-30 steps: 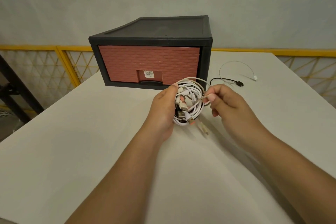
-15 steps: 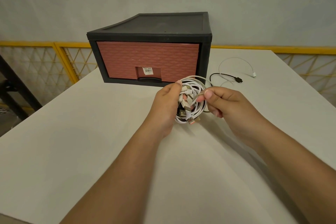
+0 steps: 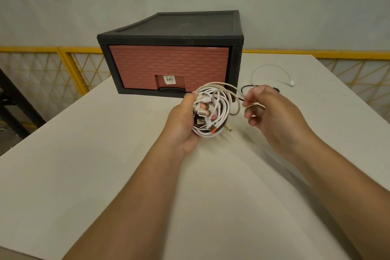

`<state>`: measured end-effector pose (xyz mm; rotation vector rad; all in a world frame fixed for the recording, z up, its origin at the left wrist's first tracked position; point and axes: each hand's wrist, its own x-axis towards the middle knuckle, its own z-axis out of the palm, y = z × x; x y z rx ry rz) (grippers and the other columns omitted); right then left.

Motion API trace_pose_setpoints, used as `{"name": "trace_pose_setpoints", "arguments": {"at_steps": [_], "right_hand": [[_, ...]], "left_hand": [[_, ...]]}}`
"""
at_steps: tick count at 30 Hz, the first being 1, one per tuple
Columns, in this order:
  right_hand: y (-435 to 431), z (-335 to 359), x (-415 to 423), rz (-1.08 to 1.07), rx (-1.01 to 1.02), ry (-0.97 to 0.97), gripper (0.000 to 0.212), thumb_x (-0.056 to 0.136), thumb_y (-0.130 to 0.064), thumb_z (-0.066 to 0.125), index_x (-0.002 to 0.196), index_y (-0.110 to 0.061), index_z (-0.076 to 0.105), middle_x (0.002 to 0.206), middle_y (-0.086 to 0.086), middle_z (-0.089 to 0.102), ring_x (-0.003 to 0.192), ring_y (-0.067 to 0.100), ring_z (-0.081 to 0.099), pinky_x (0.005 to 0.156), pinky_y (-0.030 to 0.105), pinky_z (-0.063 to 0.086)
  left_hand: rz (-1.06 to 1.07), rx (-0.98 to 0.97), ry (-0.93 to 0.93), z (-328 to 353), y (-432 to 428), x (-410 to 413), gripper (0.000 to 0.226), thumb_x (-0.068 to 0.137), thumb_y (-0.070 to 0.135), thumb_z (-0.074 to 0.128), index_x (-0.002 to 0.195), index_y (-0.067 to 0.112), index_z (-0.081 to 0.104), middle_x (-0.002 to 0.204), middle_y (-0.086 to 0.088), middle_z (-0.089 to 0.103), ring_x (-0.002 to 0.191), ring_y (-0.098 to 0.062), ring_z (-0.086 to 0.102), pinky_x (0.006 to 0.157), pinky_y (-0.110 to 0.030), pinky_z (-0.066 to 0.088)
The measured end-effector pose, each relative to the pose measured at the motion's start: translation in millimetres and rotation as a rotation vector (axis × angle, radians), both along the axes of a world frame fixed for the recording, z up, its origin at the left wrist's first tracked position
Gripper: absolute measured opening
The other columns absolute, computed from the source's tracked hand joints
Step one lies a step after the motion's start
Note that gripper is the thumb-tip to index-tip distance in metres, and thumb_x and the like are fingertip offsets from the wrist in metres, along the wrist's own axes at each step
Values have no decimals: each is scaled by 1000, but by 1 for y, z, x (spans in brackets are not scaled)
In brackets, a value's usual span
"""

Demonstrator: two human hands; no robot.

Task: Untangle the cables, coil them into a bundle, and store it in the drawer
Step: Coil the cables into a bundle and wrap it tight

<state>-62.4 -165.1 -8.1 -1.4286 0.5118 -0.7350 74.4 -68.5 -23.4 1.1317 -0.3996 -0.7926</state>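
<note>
Drawer (image 3: 168, 69): closed, 12 o'clock, contents hidden.
Left hand (image 3: 181, 126): fingers grip cable bundle (image 3: 220, 112).
Right hand (image 3: 274, 112): fingers pinch loose loop (image 3: 238, 104).

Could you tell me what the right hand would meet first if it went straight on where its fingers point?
Probably the cable bundle that the left hand grips: the right hand points left at it, though depth is unclear.

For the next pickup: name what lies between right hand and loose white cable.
Head view: a black cable on the table, partly behind the right hand.
</note>
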Motion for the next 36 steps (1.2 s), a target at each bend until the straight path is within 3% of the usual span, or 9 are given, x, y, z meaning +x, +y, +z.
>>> {"name": "trace_pose_setpoints", "arguments": {"at_steps": [4, 7, 9, 12, 17, 21, 27, 31, 36], "right_hand": [[4, -11, -2, 264, 117, 124, 18, 87, 5, 58, 95, -10, 53, 84, 12, 63, 76, 23, 64, 64, 26, 51], [10, -13, 1, 207, 25, 82, 7, 85, 1, 64, 86, -4, 59, 74, 12, 65, 64, 17, 66, 58, 20, 53], [9, -12, 2, 123, -56, 73, 5, 84, -3, 67, 83, -2, 62, 68, 8, 67, 57, 13, 64, 56, 19, 52], [8, -11, 0, 74, -161, 102, 7, 86, -1, 67, 79, -3, 64, 65, 8, 68, 54, 13, 64, 54, 20, 52], [11, -18, 3, -25, -283, 180, 9, 85, -1, 69, 78, -4, 65, 69, 17, 68, 57, 16, 64, 59, 26, 57], [7, -23, 6, 0, 8, 101, 8, 89, 5, 60, 85, 1, 66, 63, 7, 66, 55, 10, 61, 55, 18, 53], [8, -29, 7, 27, 320, 19, 21, 89, 5, 58, 83, -9, 72, 77, 4, 69, 63, 7, 59, 61, 17, 53], [8, -29, 9, 42, 404, -9, 19, 88, 8, 56, 93, -4, 71, 90, 7, 72, 81, 14, 65, 79, 25, 56], [10, -29, 10, 32, 412, 16, 22, 86, 12, 54, 93, 0, 70, 95, 11, 73, 90, 18, 66, 85, 30, 56]], "left_hand": [[-33, -75, 136, 0, 1, 2, 42, 96, 16, 42, 60, 14, 65, 53, 1, 56, 47, -12, 56, 52, -22, 50], [-15, -59, 164, -1, 1, 3, 25, 92, 17, 44, 76, 10, 61, 70, -7, 58, 63, -18, 58, 60, -27, 55], [-5, -40, 169, -3, 0, 5, 21, 91, 18, 45, 80, 10, 61, 77, -10, 58, 69, -20, 58, 64, -30, 57], [-29, -25, 152, -2, 0, 2, 22, 90, 23, 49, 103, 9, 61, 100, -18, 53, 87, -27, 55, 73, -33, 53], [-33, 24, 55, 0, 2, -2, 32, 99, 28, 43, 92, 7, 66, 71, -4, 66, 63, -15, 63, 58, -25, 54], [-21, 32, -44, 7, 2, -11, 36, 101, 30, 43, 81, 12, 67, 60, 0, 65, 55, -13, 63, 59, -27, 52], [-47, 35, -194, 11, 1, -23, 39, 104, 24, 41, 70, 18, 61, 54, 8, 60, 52, -8, 59, 59, -27, 48], [-23, 20, -173, 12, 2, -21, 42, 103, 25, 41, 68, 20, 63, 55, 7, 59, 51, -8, 56, 60, -27, 46], [-46, -6, -75, 12, 1, -24, 37, 103, 26, 44, 71, 16, 59, 56, 4, 51, 49, -11, 48, 51, -24, 46]]}}
